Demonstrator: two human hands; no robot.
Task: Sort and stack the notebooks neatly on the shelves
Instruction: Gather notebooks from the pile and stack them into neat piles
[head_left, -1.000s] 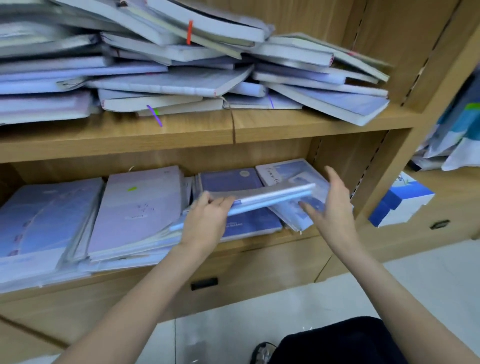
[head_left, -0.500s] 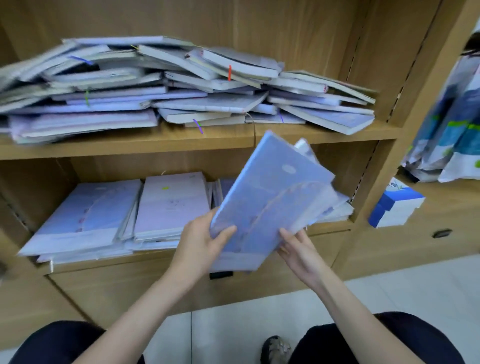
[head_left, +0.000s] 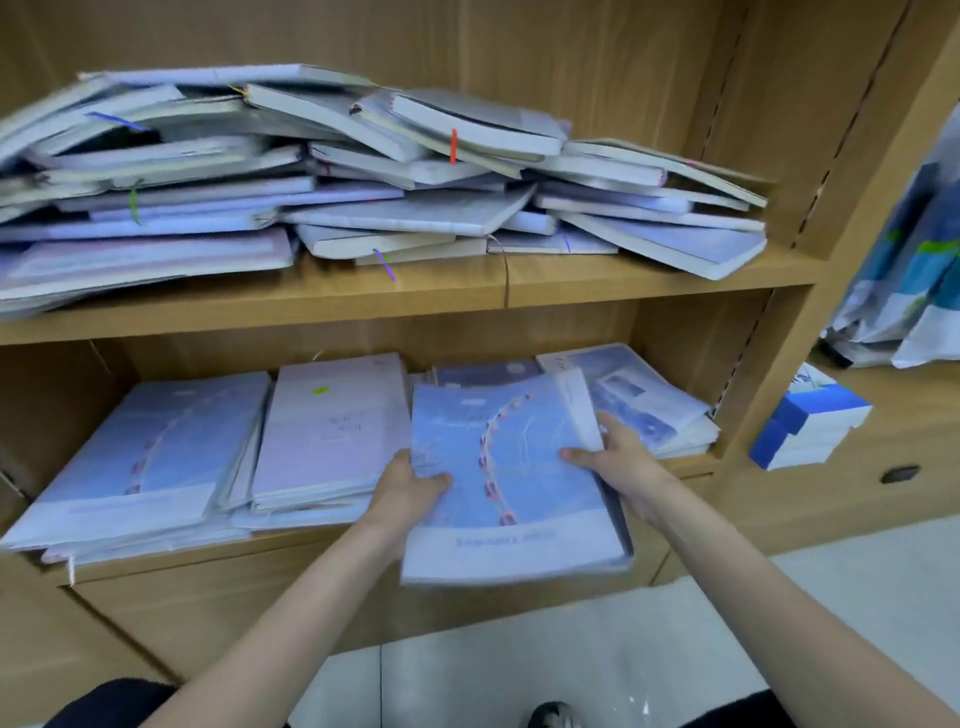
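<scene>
A large blue notebook (head_left: 511, 483) with a Ferris-wheel cover lies nearly flat, jutting out past the front edge of the lower shelf (head_left: 218, 553). My left hand (head_left: 408, 491) grips its left edge, thumb on the cover. My right hand (head_left: 621, 470) holds its right edge, thumb on top. Under and behind it lie a dark blue notebook (head_left: 488, 371) and a pale blue pile (head_left: 649, 405). To the left sit a lilac pile (head_left: 332, 436) and a blue pile (head_left: 150, 457). The upper shelf (head_left: 649, 280) carries a messy heap of notebooks (head_left: 363, 176).
A stack of blue-and-white boxes (head_left: 810, 421) stands on a ledge to the right, with bags (head_left: 904, 280) hanging above. Drawer fronts (head_left: 234, 613) run below the lower shelf. My knees and a shoe (head_left: 550, 716) show over the pale floor.
The notebook was lifted off the lower shelf and tilted up toward me, and is now lowered nearly flat over the shelf's middle right. The view has drawn back.
</scene>
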